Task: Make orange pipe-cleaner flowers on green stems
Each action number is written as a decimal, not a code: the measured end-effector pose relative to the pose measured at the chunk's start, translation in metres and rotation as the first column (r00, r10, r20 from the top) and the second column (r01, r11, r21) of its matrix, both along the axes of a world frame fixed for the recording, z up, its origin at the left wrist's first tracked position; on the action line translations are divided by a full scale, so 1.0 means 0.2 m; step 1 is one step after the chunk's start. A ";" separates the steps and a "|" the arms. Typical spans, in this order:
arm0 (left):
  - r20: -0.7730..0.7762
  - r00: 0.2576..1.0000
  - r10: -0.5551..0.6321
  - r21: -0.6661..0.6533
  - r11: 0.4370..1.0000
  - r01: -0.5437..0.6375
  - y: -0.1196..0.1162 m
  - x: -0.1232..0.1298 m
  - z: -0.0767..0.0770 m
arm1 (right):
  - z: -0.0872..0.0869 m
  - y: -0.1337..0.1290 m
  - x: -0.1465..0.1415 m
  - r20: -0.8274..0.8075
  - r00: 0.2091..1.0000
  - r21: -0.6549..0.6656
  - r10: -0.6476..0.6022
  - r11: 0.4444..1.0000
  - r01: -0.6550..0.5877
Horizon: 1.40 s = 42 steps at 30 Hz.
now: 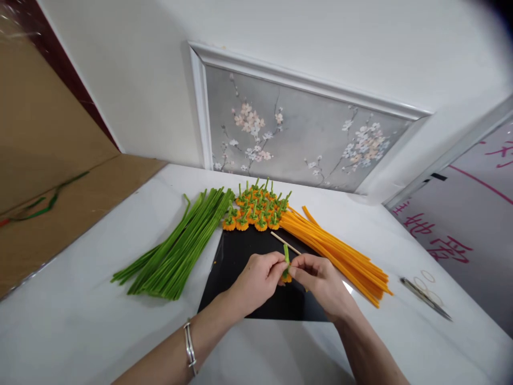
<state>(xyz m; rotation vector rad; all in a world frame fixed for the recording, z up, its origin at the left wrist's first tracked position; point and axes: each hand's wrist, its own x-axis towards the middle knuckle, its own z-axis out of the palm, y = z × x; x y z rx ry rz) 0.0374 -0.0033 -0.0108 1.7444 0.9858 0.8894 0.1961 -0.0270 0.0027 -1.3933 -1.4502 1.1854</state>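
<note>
White bench (76, 326) carries a black mat (228, 262): green strips (180, 248) off its left edge, orange strips (340, 248) at its right, orange-green pieces (260, 208) along its back. Over it, left hand (256, 278) and right hand (323, 280) pinch one more piece (286, 277).

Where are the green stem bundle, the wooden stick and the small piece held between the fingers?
Green stem bundle (182, 248): head view, middle of its stems.
Wooden stick (280, 239): head view, its bare shaft.
Small held piece (286, 252): head view, its upright green stem.
</note>
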 end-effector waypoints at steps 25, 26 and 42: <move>-0.027 0.986 0.167 0.343 0.928 -0.148 0.01 -0.02 0.00 | -0.01 -0.01 0.02 0.017 1.000 0.111 -0.013 0.994 0.011; -0.019 0.985 0.170 0.411 0.900 -0.148 0.01 -0.02 -0.01 | 0.00 -0.02 0.00 -0.036 0.999 0.060 -0.005 0.998 0.007; 0.008 0.993 0.122 0.328 0.937 -0.117 -0.01 -0.01 -0.01 | -0.01 -0.03 -0.02 0.496 0.840 0.546 -0.222 0.832 -0.102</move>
